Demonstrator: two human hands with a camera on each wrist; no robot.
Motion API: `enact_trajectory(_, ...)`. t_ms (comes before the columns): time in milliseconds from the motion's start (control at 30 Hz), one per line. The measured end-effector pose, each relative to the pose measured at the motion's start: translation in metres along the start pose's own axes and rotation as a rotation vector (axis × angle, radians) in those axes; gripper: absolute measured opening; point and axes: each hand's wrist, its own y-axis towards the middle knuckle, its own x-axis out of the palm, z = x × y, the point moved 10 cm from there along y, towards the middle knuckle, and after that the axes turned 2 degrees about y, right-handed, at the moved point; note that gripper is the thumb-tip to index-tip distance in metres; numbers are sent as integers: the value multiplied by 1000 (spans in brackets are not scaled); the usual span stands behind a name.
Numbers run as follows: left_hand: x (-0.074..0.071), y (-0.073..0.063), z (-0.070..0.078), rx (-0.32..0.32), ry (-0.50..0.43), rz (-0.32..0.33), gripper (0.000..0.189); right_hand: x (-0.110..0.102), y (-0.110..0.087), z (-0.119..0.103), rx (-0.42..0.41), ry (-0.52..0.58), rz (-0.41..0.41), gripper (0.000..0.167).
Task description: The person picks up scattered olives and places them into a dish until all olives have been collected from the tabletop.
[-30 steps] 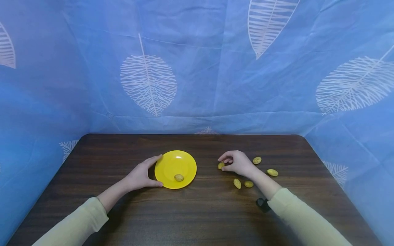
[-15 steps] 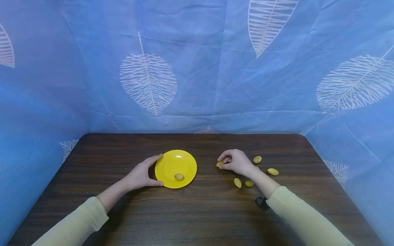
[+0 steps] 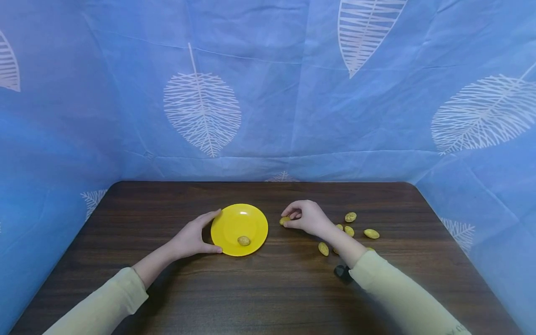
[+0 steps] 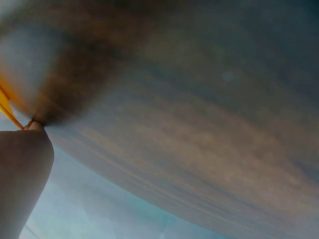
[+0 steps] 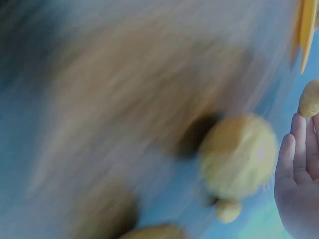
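A yellow plate (image 3: pixel 226 225) lies on the dark wooden table with one yellow-green dried olive (image 3: pixel 244 240) in it. My left hand (image 3: pixel 193 239) holds the plate by its left rim, thumb at the near side and fingers at the far side. Just right of the plate, my right hand (image 3: pixel 309 217) pinches another dried olive (image 3: pixel 284 221) between thumb and fingers. The right wrist view shows that held olive (image 5: pixel 309 99) at the fingertips, with the plate's edge (image 5: pixel 307 35) beyond. Only a bit of the left hand (image 4: pixel 25 169) and plate rim (image 4: pixel 9 105) appears in the left wrist view.
Several more dried olives, such as one at the right (image 3: pixel 371 233) and a nearer one (image 3: pixel 323 249), lie around the right forearm, some partly hidden by it. A black wrist device (image 3: pixel 342 273) sits under the right sleeve. Blue leaf-patterned cloth (image 3: pixel 268 116) hangs behind the table (image 3: pixel 251 298).
My right hand has carried its dried olive leftward, closer to the plate. Olives that the forearm covered have come into sight. The left hand and plate stay where they were.
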Motion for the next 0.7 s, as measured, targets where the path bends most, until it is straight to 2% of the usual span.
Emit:
enact_trajectory(333, 0, -1, -1, 2, 4, 2, 107, 19, 9, -27, -52, 9, -17, 15)
enact_trajectory(700, 0, 0, 0, -6, 9, 3, 106, 46, 16, -46, -73, 40, -76, 19)
